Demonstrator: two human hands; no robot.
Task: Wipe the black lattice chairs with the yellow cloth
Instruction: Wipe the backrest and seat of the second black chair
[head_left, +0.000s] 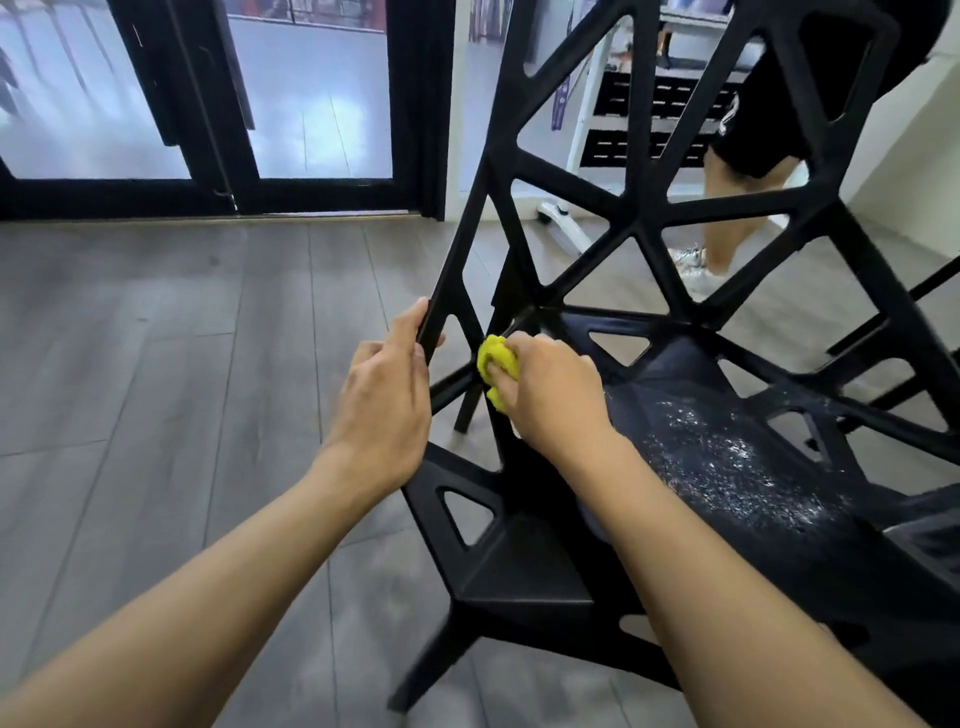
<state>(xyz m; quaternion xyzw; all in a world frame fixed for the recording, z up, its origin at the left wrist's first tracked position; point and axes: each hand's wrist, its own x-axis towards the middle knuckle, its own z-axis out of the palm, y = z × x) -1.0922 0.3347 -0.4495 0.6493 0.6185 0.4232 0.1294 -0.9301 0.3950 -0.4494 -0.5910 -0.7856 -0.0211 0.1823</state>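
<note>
At the seat-back junction: the yellow cloth (497, 370) is bunched and pressed against a black strut of the lattice chair (644, 208), low where backrest meets seat.
Step in hand: wiping is judged under way on the left-side frame; white specks on the seat (727, 467) appear untouched.
Right hand (550, 400): fingers are curled round the cloth, knuckles up, forearm reaching in over the seat.
Left hand (384, 395): the outer edge strut is gripped, thumb on top, so the chair is steadied.
Next move: a stroke along the strut is called for, pressure kept, then the speckled seat.
</note>
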